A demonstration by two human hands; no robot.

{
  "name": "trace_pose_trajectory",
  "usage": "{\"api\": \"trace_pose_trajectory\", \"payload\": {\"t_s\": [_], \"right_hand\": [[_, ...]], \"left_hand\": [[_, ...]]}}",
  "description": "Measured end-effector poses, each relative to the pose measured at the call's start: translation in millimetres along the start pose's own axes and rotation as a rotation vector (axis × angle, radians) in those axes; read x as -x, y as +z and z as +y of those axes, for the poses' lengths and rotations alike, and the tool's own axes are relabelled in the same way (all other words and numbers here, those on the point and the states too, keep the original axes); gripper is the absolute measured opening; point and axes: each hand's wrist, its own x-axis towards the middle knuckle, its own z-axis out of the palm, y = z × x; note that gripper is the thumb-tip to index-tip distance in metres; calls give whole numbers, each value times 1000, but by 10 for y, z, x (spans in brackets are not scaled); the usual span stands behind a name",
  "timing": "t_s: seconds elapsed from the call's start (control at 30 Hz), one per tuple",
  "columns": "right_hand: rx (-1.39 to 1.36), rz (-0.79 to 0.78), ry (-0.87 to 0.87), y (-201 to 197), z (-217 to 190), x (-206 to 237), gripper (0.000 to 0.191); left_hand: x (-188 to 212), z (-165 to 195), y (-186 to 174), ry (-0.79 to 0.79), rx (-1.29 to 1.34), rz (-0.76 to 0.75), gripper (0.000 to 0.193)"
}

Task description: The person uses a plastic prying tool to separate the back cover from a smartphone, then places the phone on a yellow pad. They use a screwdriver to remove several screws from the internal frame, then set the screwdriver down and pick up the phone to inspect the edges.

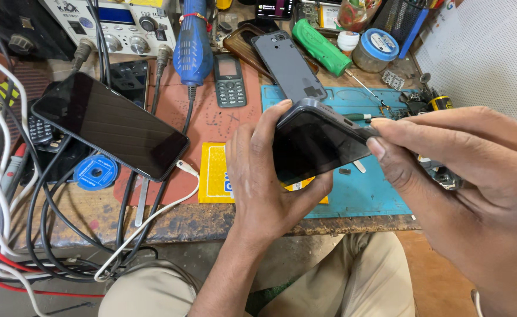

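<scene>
a worn wooden workbench point(211, 220) with a chipped, stained front edge fills the upper two thirds of the frame, crowded with repair gear; a rust-red mat point(211, 120) and a teal silicone work mat point(367, 194) cover its middle, with a yellow packet point(214, 176) lying between them. at centre the left hand point(264, 176) cups a dark smartphone point(314, 144), glossy black glass facing the camera and tilted above the teal mat, fingers curled over its top edge and thumb pressed under its lower edge. the right hand point(475, 188), entering from the right of the frame, has its thumb and forefinger pressed together on the phone's right corner. at the left lies a larger black smartphone point(109, 124) on tangled black, white and red cables point(12, 223), with a blue solder reel point(96, 172) below it. along the top sit a grey bench power supply point(117, 23), a blue rotary tool point(194, 44), a small keypad phone point(229, 79), a matte grey back cover point(288, 64) and a green-handled screwdriver point(323, 48).
</scene>
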Motion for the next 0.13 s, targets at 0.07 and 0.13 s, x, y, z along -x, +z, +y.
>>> {"api": "trace_pose_trajectory", "payload": {"t_s": [0.07, 0.13], "right_hand": [[-37, -9, 25, -19, 40, 15, 22], [-55, -11, 25, -122, 131, -32, 23]], "left_hand": [[-4, 4, -5, 7, 3, -5, 95], [-5, 10, -12, 11, 0, -11, 95]]}}
